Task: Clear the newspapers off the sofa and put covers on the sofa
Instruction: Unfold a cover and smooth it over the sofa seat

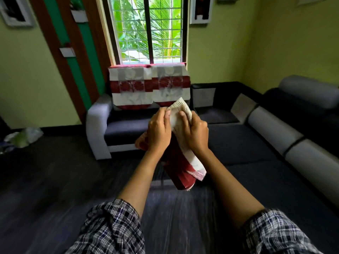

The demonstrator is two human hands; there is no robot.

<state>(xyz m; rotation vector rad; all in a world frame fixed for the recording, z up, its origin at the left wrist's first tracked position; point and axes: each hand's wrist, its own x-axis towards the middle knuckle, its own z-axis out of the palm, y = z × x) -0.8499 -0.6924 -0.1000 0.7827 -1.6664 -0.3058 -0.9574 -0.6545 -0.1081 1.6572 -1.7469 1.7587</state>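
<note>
Living room of a home. Told by a dark corner sofa (238,149) with pale bolsters along the right wall, a small two-seat sofa (97,123) under a barred window (146,30), red-and-white flowered covers (149,85) draped over its backrest, framed pictures (200,10) on yellow-green walls, and little wall shelves (67,51) on a green-and-wood panel.

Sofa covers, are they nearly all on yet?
Partly. Done: two red-and-white flowered cloth covers hang over the back of the small grey-armed sofa by the window, and no newspapers show on any seat. In hand: the left hand and right hand both grip a folded red-and-white cloth bundle. Left: the long dark corner sofa with grey back cushions is bare.
</note>
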